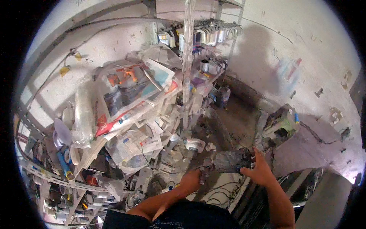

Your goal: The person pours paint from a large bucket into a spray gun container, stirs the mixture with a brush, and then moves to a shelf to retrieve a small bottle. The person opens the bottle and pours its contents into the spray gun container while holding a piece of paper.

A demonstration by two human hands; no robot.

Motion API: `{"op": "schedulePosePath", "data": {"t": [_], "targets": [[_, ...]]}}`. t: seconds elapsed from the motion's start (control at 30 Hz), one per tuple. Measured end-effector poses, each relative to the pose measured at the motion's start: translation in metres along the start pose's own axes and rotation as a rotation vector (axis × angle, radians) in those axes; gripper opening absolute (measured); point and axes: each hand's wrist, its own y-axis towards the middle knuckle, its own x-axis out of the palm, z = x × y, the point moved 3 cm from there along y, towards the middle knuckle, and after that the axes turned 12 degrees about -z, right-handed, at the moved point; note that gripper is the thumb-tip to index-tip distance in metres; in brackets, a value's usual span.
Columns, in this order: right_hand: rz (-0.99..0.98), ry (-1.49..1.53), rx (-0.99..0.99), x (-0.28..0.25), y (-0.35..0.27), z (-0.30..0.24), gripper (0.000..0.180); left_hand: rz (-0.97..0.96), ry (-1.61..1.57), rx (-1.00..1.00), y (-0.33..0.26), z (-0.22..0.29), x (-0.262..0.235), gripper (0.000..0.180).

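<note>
At the far left, a clear plastic-wrapped roll (84, 118) stands upright beside a heap of newspapers (131, 95), on which lies an orange tool (128, 74). Next comes a pale upright metal post (188, 65), with shelves of bottles and cans (213, 34) beyond it. Below the post, the left hand (190, 182) reaches up to the left end of a dark grey, roughly cylindrical object (230, 161); its fingertips are hidden, so whether they are closed on anything I cannot tell. The object is in front of the person's body, between both hands, its long axis running crosswise and nearly level, one end pointing left and the other right; which end is its front I cannot tell. At its right end, the right hand (261, 168) grips it, thumb at the near edge and fingers at the far edge. Farther right are a green-and-grey container (281, 128), its dark opening showing, and a small blue cylinder (297, 118).
</note>
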Motion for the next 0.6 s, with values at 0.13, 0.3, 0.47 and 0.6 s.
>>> {"op": "schedulePosePath", "data": {"t": [0.13,0.3,0.47,0.6], "targets": [[-0.002,0.099,-0.026,-0.007,0.011,-0.003,0.102,0.073,0.057,-0.045,0.001,0.014,-0.015,0.018],[0.137,0.336,-0.26,-0.027,0.022,-0.021,0.087,0.175,-0.205,-0.069,0.015,0.025,-0.065,0.031],[0.215,0.438,-0.216,-0.025,0.026,0.012,0.061,0.34,-0.503,-0.202,0.072,0.02,-0.191,0.042],[0.088,0.812,0.057,0.021,0.026,0.072,0.051,0.511,-0.521,-0.053,0.127,0.002,-0.331,0.019]]}}
